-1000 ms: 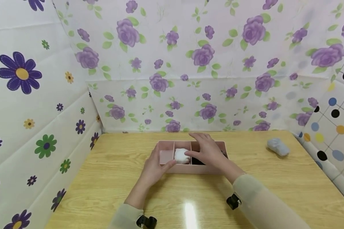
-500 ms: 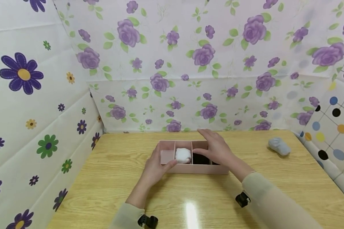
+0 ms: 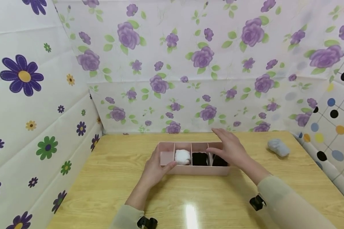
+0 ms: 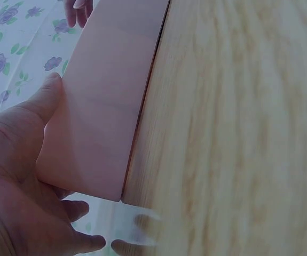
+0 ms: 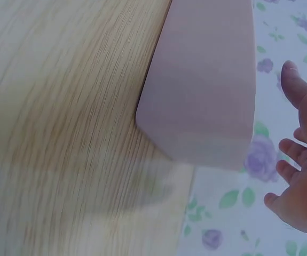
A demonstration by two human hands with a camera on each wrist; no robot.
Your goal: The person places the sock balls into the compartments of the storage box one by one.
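Head: 1 smooth pink 4-slot box (image 3: 199, 170) on wood-grain bench (image 3: 212, 200), 1 white cloth bundle (image 3: 182, 157) + 2 blk bundles (image 3: 199, 159) in it, 1 grey bundle (image 3: 278, 147) far R, R grip (image 3: 230, 149) partly blocking box's R end; L wrist: L grip (image 4: 22, 165) spread, thumb touching box; R wrist: R grip's fingers apart.

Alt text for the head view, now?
Left hand holds the left end of a divided pink box; right hand hovers over its right end. One white bundle, two black bundles sit inside; a grayish bundle lies on the table, right.
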